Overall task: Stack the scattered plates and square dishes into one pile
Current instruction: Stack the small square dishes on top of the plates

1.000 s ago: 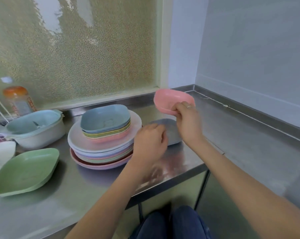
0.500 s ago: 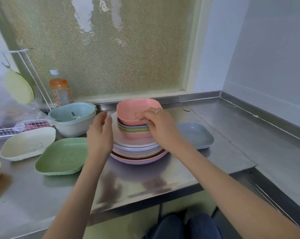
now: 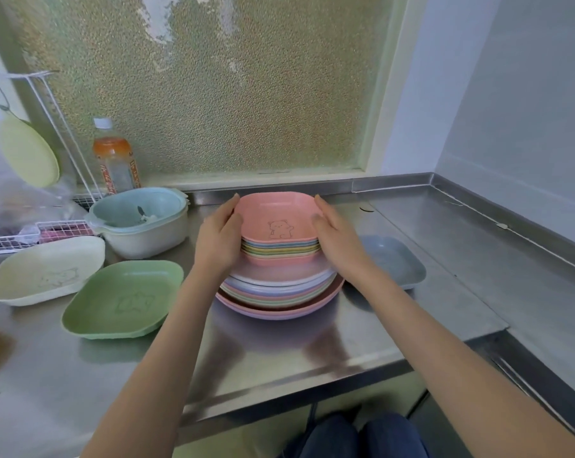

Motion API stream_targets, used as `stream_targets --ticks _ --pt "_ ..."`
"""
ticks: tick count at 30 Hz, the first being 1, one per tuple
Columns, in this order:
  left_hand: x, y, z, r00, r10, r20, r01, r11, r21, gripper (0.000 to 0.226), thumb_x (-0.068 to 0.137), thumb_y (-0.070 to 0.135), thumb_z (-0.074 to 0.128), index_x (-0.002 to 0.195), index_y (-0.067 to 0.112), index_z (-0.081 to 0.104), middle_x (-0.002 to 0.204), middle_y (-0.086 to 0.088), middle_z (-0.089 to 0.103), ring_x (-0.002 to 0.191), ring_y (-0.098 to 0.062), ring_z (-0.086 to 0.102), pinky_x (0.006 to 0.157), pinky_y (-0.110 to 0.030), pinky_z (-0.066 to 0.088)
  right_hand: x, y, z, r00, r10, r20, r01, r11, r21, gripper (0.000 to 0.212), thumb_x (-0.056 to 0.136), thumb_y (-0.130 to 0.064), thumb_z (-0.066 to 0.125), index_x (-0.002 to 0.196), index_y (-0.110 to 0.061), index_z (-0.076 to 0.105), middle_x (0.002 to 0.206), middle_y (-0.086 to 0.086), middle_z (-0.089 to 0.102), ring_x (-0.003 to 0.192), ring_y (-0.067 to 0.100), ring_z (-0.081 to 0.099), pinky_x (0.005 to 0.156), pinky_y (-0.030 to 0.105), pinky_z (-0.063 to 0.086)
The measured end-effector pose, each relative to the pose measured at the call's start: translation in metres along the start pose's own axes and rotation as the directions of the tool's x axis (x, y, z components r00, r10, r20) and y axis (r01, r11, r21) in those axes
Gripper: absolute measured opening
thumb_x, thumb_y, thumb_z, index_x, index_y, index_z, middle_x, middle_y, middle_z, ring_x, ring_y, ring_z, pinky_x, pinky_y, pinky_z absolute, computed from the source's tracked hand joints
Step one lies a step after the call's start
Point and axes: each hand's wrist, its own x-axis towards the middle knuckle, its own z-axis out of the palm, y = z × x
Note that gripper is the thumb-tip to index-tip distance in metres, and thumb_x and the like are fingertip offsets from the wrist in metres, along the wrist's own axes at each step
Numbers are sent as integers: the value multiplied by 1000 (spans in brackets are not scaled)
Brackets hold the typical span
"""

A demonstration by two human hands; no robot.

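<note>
A pile stands mid-counter: several round plates at the bottom, several small square dishes on them, and a pink square dish with a bear drawing on top. My left hand presses flat against the left side of the square dishes. On the right side, my right hand does the same. A blue-grey square dish lies right of the pile. A green square dish and a cream square dish lie to the left.
A pale blue and cream bowl with a utensil sits behind the green dish. A bottle of orange drink stands by the window. A white wire rack holds a yellow-green plate. The steel counter has its front edge near my knees.
My right hand set the pink dish on top of the pile and let go. Both hands now lie flat against the sides of the square dishes.
</note>
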Motion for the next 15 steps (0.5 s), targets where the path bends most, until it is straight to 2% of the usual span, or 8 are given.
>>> stream_targets --ticks 4,9,15 --pt "-2 0 0 1000 14 -28 -14 1000 24 57 79 28 37 133 18 51 140 -1 51 132 -18 42 114 -38 28 3 1 4 995 -8 -99 7 1000 -6 50 93 -13 36 143 -16 34 150 0 35 138 14 29 110 24 19" --pt "-1 -2 1 999 10 -39 -10 1000 17 59 76 30 36 131 19 53 137 0 54 128 -16 46 105 -28 31 4 4 3 995 -21 -95 22 1000 4 49 92 -14 38 142 -17 38 148 -2 38 136 13 32 109 24 20" --pt "-10 -4 -6 1000 10 -2 -10 1000 -18 41 94 26 42 134 18 50 139 3 51 127 -8 44 106 -24 29 5 8 -1 999 -23 -43 25 999 31 45 97 -27 37 142 -21 37 149 -6 37 136 9 31 104 20 18"
